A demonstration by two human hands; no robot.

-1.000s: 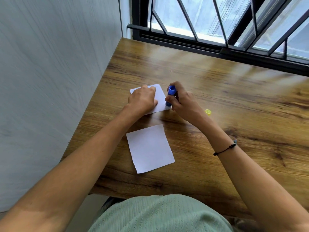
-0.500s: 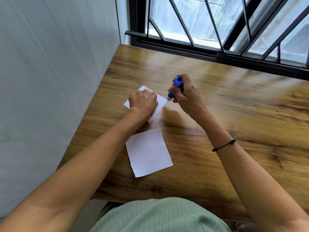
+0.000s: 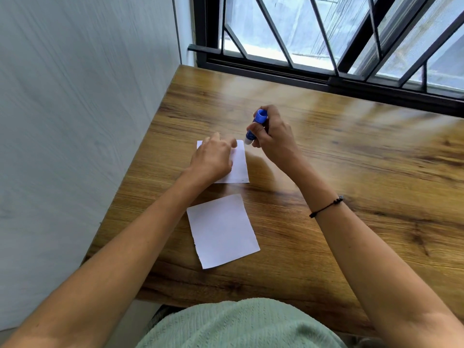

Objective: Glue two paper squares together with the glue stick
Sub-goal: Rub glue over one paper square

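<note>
Two white paper squares lie on the wooden table (image 3: 351,172). The far paper square (image 3: 239,164) is pinned flat under my left hand (image 3: 213,159), which hides most of its left part. My right hand (image 3: 272,138) grips a blue glue stick (image 3: 254,126), tilted with its white tip down at the far square's upper right corner. I cannot tell whether the tip touches the paper. The near paper square (image 3: 222,231) lies free between my forearms, closer to my body.
A grey wall (image 3: 75,121) runs along the table's left edge. A black-framed barred window (image 3: 326,46) closes off the far side. My green shirt (image 3: 238,325) fills the bottom at the table's front edge.
My left hand turned the far square so its edges sit squarer to me. The glue stick went from the paper's right edge to its upper right corner. The yellow cap is out of sight.
</note>
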